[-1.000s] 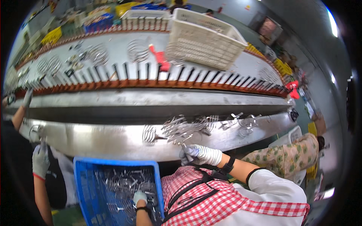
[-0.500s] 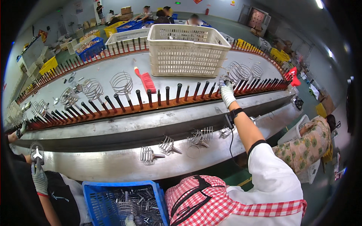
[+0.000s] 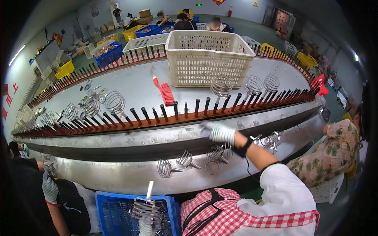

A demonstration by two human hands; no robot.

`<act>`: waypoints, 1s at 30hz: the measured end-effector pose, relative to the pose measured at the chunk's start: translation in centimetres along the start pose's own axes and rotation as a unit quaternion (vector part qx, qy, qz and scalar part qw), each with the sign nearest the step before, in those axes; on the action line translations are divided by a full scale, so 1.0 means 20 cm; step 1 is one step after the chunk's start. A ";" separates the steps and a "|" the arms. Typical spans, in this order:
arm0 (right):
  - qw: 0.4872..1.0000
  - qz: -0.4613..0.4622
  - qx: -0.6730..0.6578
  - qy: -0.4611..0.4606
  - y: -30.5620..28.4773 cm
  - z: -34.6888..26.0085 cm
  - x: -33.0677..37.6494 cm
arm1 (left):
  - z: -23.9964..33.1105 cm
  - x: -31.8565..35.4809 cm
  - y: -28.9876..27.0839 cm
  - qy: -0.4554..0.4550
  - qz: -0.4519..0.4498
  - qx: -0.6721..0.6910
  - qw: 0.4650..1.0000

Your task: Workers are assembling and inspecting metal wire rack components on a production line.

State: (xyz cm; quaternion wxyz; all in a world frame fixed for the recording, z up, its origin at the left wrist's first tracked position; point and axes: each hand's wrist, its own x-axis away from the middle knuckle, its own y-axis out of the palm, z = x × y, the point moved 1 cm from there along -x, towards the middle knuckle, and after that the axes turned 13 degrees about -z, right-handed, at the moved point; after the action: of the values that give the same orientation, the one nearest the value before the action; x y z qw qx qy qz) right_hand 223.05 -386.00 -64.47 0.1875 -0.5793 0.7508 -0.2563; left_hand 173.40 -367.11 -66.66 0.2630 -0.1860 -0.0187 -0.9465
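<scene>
My left hand (image 3: pixel 146 227), in a striped glove, is closed on a coiled-wire whisk head (image 3: pixel 145 208) whose metal stem points up. It is over a blue crate (image 3: pixel 104 215) heaped with metal pieces. My gloved right hand (image 3: pixel 219 132) is smeared by motion above the near metal ledge (image 3: pixel 130 171), in front of a row of black-topped pegs (image 3: pixel 208 105); its fingers are not clear, and I see nothing in it. Beyond it, another coiled-wire head (image 3: pixel 221 87) stands among the pegs. Several more wire heads (image 3: pixel 188 160) lie on the ledge below.
A white plastic crate (image 3: pixel 208 70) and a red brush (image 3: pixel 166 94) rest on the grey table (image 3: pixel 138 84). To my left, a co-worker's gloved hand (image 3: pixel 50 189) holds a wire piece. A person in a floral top (image 3: pixel 327 151) is at the right.
My right hand has come back from the pegs toward me, leaving a wire head standing there. My left hand has lifted a wire head up from the blue crate. The view has shifted.
</scene>
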 end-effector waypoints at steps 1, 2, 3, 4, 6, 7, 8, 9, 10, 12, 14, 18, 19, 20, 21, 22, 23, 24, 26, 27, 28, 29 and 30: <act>1.000 0.004 0.006 -0.006 0.09 -0.25 0.07 | -0.06 0.02 0.19 -0.019 -0.032 0.143 0.989; 0.993 0.006 0.037 -0.111 0.15 -0.28 0.20 | -0.02 -0.05 0.28 -0.019 -0.052 0.133 0.990; 0.981 -0.020 0.084 -0.171 0.16 -0.45 0.29 | 0.02 -0.11 0.36 -0.042 -0.085 0.085 0.992; 0.955 -0.014 0.114 -0.274 0.24 -0.45 0.30 | 0.08 -0.16 0.43 -0.064 -0.117 0.036 0.990; 0.946 -0.019 0.135 -0.293 0.28 -0.51 0.48 | 0.19 -0.30 0.57 -0.108 -0.202 -0.077 0.970; 0.941 0.008 0.163 -0.296 0.33 -0.46 0.50 | 0.22 -0.33 0.62 -0.109 -0.217 -0.084 0.966; 0.943 -0.025 0.184 -0.277 0.40 -0.37 0.52 | 0.26 -0.36 0.68 -0.111 -0.248 -0.090 0.958; 0.942 -0.060 0.203 -0.260 0.44 -0.29 0.53 | 0.28 -0.38 0.73 -0.114 -0.276 -0.096 0.950; 0.945 -0.054 0.204 -0.250 0.42 -0.27 0.57 | 0.26 -0.40 0.76 -0.117 -0.281 -0.093 0.948; 0.952 -0.174 0.231 -0.101 0.40 -0.23 0.65 | 0.27 -0.45 0.88 -0.116 -0.287 -0.112 0.944; 0.967 -0.073 0.187 -0.154 0.35 -0.09 0.74 | 0.33 -0.47 0.99 -0.129 -0.292 -0.103 0.942; 0.878 0.231 -0.412 -0.082 0.07 0.56 0.96 | 0.55 -0.36 1.13 0.023 -0.216 -0.056 0.974; 0.861 0.395 -0.307 -0.089 -0.12 0.49 0.98 | 0.51 -0.35 1.10 0.062 -0.178 -0.061 0.980; 0.811 0.545 -0.191 -0.091 -0.35 0.41 1.01 | 0.46 -0.35 1.06 0.035 -0.151 -0.064 0.986; 0.753 0.569 -0.321 -0.080 -0.52 0.58 1.09 | 0.42 -0.37 1.04 0.011 -0.136 -0.070 0.988; 0.760 0.600 -0.249 -0.028 -0.67 0.66 1.13 | 0.37 -0.36 1.04 0.008 -0.130 -0.068 0.989; 0.731 0.641 -0.234 -0.024 -0.82 0.75 1.16 | 0.33 -0.37 1.06 0.027 -0.123 -0.077 0.989; 0.707 0.678 -0.149 0.133 -0.96 1.16 1.30 | 0.31 -0.39 1.09 0.051 -0.127 -0.089 0.987; 0.725 0.646 -0.222 -0.088 -1.16 1.56 1.33 | 0.20 -0.39 1.12 0.019 -0.121 -0.016 0.992; 0.725 0.672 -0.152 0.014 -1.19 1.61 1.28 | 0.15 -0.37 1.13 -0.013 -0.107 0.056 0.993; 0.737 0.654 -0.169 0.024 -1.19 1.61 1.21 | 0.11 -0.33 1.14 -0.015 -0.092 0.060 0.994; 0.748 0.636 -0.186 0.034 -1.20 1.60 1.15 | 0.07 -0.30 1.16 -0.021 -0.069 0.055 0.996; 0.756 0.600 -0.259 0.019 -1.27 1.69 1.17 | 0.05 -0.28 1.18 -0.023 -0.065 0.048 0.996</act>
State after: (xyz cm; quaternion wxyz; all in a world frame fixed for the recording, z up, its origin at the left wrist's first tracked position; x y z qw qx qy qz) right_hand 256.16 -419.38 -75.77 0.1315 -0.0312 0.9855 0.1026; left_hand 190.17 -384.55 -69.18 0.2091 -0.1934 -0.0818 -0.9551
